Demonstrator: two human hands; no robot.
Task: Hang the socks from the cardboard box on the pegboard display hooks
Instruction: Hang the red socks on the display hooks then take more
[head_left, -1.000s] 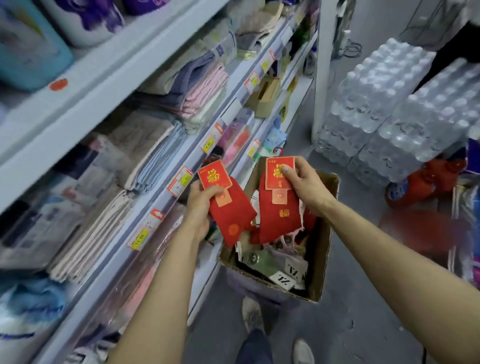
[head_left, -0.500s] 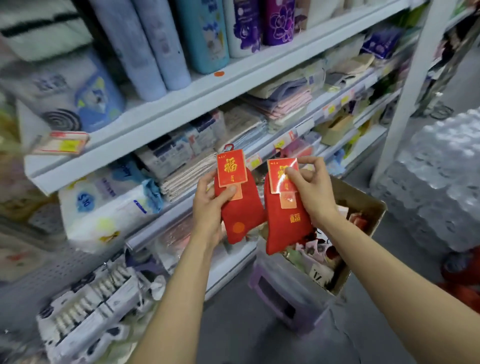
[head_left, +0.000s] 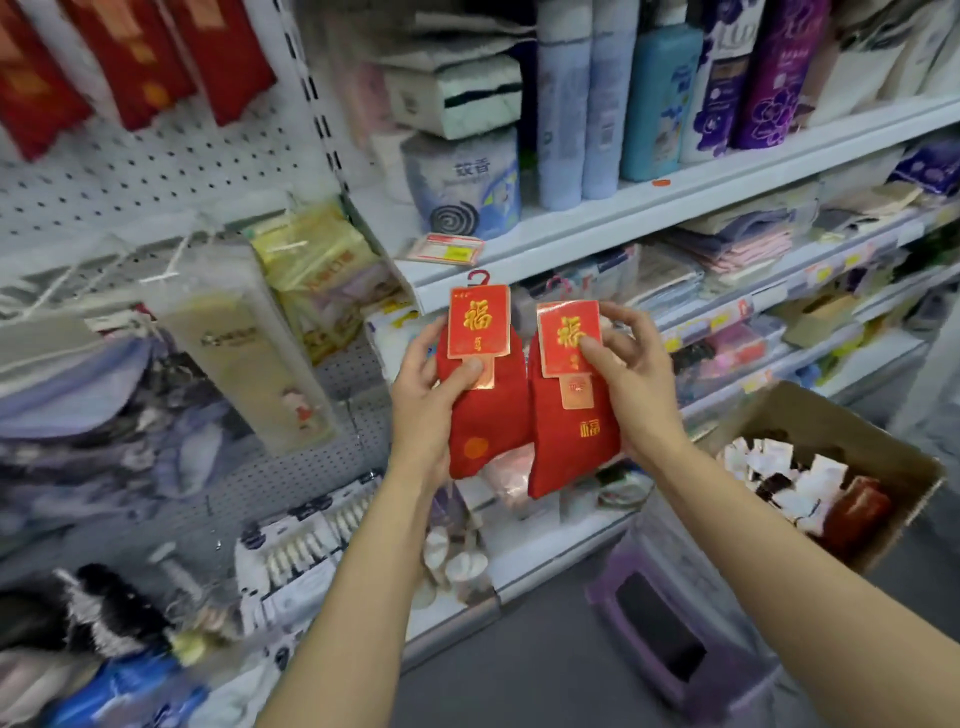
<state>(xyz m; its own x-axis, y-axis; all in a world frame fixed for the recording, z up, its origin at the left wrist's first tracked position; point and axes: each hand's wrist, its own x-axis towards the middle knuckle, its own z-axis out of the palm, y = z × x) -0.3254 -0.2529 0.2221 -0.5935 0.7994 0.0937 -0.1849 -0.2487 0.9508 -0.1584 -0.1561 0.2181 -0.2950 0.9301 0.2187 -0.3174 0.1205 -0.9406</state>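
My left hand (head_left: 423, 400) grips one red sock pair (head_left: 485, 431) by its red card with gold lettering, thumb on the small tag below. Beside it, my right hand (head_left: 631, 384) pinches a second red sock pair (head_left: 569, 441) at its card. Each card has a small plastic hook on top. Both pairs hang upright at chest height in front of the shelves. The cardboard box (head_left: 878, 431) with more socks sits at the lower right on a purple stool (head_left: 670, 634). The white pegboard (head_left: 171, 166) is at the upper left, with red sock pairs (head_left: 140, 57) hanging on it.
White shelves (head_left: 675, 208) at the right carry bottles, packets and folded cloths. Bagged goods (head_left: 244, 353) hang on pegboard hooks to the left of my hands. Brushes and packets fill the lower left. Grey floor (head_left: 545, 665) lies below between my arms.
The view has swung up and left from the box to the pegboard. Both hands have risen with their sock pairs, and the box now lies at the lower right.
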